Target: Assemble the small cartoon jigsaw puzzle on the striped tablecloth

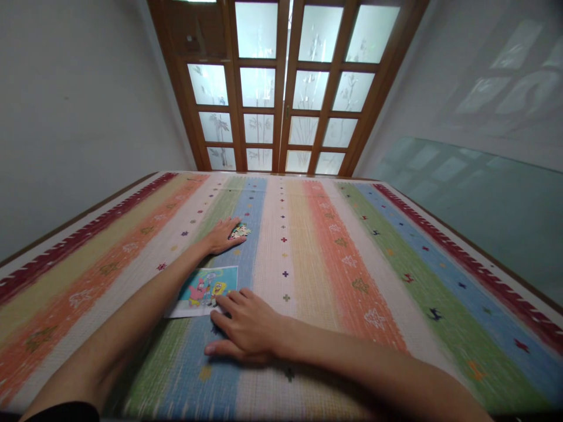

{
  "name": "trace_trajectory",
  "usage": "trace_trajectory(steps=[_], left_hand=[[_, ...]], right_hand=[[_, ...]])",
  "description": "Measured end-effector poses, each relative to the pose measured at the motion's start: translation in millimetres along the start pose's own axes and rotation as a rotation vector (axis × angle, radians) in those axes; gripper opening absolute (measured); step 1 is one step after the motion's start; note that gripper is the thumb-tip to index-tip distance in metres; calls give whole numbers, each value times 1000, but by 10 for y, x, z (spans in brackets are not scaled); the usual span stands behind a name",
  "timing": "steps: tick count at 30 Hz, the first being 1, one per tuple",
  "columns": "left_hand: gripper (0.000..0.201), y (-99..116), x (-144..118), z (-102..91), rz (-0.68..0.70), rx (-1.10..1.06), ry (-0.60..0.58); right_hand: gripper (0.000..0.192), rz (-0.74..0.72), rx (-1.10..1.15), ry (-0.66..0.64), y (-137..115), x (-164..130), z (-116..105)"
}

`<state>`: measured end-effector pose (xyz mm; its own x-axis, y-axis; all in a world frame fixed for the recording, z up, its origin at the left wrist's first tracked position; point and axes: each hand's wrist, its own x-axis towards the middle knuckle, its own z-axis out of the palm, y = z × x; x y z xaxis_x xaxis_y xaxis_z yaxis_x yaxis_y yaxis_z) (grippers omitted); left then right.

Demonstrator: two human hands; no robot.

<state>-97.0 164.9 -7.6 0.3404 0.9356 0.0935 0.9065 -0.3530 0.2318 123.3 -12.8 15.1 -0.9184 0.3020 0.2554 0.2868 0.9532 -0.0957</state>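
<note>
Small pieces — at left hand, picture card nearby

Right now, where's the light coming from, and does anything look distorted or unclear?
Head view: light comes through the paned doors, and pale reflections show on the panel at right; head view: tablecloth stripes fan out widely; head view: small pieces at the left hand blur together.

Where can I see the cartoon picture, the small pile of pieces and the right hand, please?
Cartoon picture [203,289], head view: the middle of its printed side.
Small pile of pieces [239,232], head view: its visible top.
Right hand [250,327], head view: the back of the hand.
</note>
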Motion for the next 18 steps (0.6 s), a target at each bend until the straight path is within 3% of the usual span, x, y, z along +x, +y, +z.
trace_trajectory(steps=[9, 18], left_hand=[[81, 124, 24, -15, 22, -25, -7], [68, 148, -41, -53, 39, -179, 75]], right_hand=[[75, 28, -34, 25, -357, 44, 45], [64, 74, -63, 9, -180, -24, -26]])
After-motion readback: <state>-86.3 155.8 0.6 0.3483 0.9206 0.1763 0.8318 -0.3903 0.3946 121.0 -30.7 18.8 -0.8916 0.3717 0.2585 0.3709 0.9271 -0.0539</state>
